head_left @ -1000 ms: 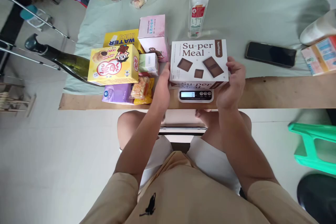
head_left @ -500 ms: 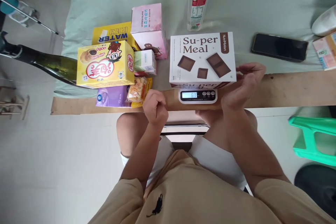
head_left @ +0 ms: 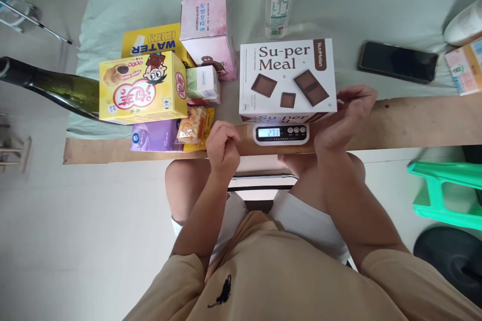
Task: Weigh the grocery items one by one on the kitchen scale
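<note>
I see the box [head_left: 288, 80] at frame centre, apparently resting on the scale [head_left: 281, 135], set back, I judge, so the lit display below can be read. My right hand [head_left: 345, 116], beside the box's right end, has its grip spread, perhaps to steady it; I can't tell if it touches. My left hand [head_left: 223, 147], lower centre by the bench [head_left: 417, 121] edge, is curled in, pinching nothing I can see. The yellow carton [head_left: 141, 88] sits at left, presumably leaving the scale room.
</note>
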The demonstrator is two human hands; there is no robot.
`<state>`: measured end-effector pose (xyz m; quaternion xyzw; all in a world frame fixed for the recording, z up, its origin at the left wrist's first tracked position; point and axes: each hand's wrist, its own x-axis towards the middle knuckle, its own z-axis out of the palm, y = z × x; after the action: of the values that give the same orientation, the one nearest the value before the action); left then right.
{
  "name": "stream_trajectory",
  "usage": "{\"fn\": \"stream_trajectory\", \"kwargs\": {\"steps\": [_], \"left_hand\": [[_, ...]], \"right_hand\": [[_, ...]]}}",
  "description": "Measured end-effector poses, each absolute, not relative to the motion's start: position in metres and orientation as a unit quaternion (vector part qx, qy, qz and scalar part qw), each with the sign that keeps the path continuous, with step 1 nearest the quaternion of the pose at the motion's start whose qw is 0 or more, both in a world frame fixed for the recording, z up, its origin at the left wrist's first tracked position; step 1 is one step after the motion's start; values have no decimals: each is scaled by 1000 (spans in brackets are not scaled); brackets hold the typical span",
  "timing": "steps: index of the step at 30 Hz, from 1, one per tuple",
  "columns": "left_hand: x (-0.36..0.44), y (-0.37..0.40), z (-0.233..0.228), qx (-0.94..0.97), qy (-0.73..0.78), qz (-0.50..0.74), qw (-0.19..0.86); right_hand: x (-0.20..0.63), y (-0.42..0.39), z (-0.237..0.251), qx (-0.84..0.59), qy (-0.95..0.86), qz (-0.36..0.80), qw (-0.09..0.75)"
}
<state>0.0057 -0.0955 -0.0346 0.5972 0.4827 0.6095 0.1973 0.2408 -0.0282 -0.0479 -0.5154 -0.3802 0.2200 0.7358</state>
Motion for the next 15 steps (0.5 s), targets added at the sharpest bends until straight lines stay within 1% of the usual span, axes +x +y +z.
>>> {"fn": "stream_trajectory", "kwargs": {"steps": [4, 9, 15], "left_hand": [[7, -98, -42, 588, 475, 617, 218], [6, -93, -53, 570, 480, 636, 200], [7, -78, -60, 579, 491, 583, 290]], "right_hand": [[239, -26, -44, -501, -371, 225, 749], [236, -30, -39, -502, -380, 225, 744], [234, -30, -43, -471, -381, 303, 735]]}}
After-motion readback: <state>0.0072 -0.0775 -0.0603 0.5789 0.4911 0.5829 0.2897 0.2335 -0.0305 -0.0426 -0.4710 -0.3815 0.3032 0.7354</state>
